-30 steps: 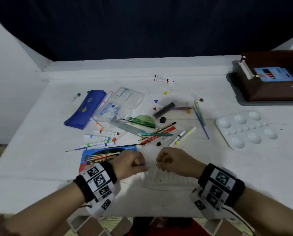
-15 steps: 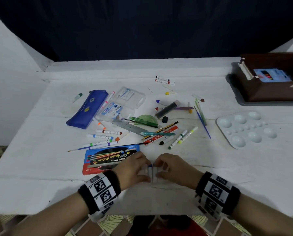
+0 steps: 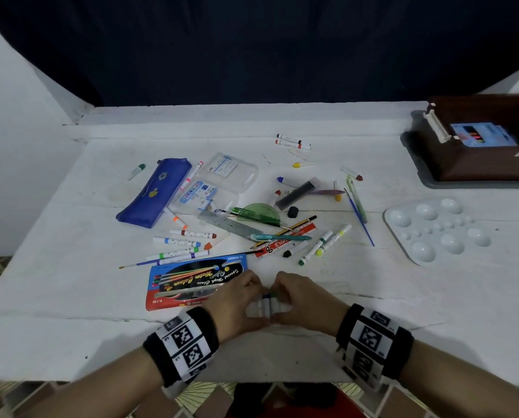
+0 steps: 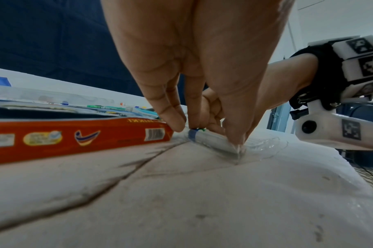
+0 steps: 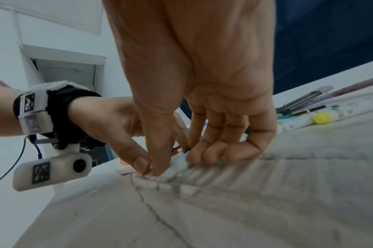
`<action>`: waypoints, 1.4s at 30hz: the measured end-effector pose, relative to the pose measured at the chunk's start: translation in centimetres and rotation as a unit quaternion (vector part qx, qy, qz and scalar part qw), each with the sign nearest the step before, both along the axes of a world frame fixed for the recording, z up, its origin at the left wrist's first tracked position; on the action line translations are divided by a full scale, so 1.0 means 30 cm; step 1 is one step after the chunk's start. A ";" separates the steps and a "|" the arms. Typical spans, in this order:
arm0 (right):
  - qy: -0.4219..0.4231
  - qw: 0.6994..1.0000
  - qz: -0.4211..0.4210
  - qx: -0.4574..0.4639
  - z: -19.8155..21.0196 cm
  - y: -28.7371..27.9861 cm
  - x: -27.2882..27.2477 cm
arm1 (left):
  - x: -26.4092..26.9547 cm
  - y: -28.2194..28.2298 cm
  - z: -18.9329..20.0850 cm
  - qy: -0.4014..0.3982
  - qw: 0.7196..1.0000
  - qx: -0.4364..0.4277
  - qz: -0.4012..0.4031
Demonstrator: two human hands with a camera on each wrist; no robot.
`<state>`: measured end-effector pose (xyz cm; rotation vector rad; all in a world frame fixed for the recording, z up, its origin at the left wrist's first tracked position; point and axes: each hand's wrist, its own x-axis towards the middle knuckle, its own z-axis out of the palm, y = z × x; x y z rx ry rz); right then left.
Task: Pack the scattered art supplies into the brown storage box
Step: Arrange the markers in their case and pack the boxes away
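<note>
Counter (image 3: 71,297): white, carries all listed items.
Brown storage box (image 3: 487,164): far right corner, lid open, a blue packet inside; well apart from the hands.
Paint palette (image 3: 436,229): white, right side, near the box.
Watercolour box (image 3: 188,282): red and blue, flat, just left of the hands.
Pencil pouch (image 3: 155,196): blue, left of centre.
Scattered markers, pens, ruler, protractor: centre.
Left hand (image 3: 237,300) and right hand (image 3: 305,300): near edge, fingertips curled, together pinching a small bundle of white markers (image 3: 265,306) against the counter.
</note>
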<state>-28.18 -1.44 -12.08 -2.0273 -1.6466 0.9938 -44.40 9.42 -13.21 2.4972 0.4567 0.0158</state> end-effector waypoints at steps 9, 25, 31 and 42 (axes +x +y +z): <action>0.005 1.000 0.011 -0.003 0.000 0.000 0.006 | 0.012 -0.014 -0.001 0.032 0.999 0.015 0.015; -0.003 0.970 -0.235 0.057 0.095 0.108 0.526 | 0.283 0.114 0.100 0.052 0.996 0.049 0.059; -0.175 0.946 -0.271 0.032 0.045 0.231 0.799 | 0.405 0.137 0.050 0.108 0.992 0.015 0.069; -0.188 0.937 -0.294 -0.002 0.001 0.332 0.908 | 0.402 0.160 0.044 0.027 0.996 -0.003 0.080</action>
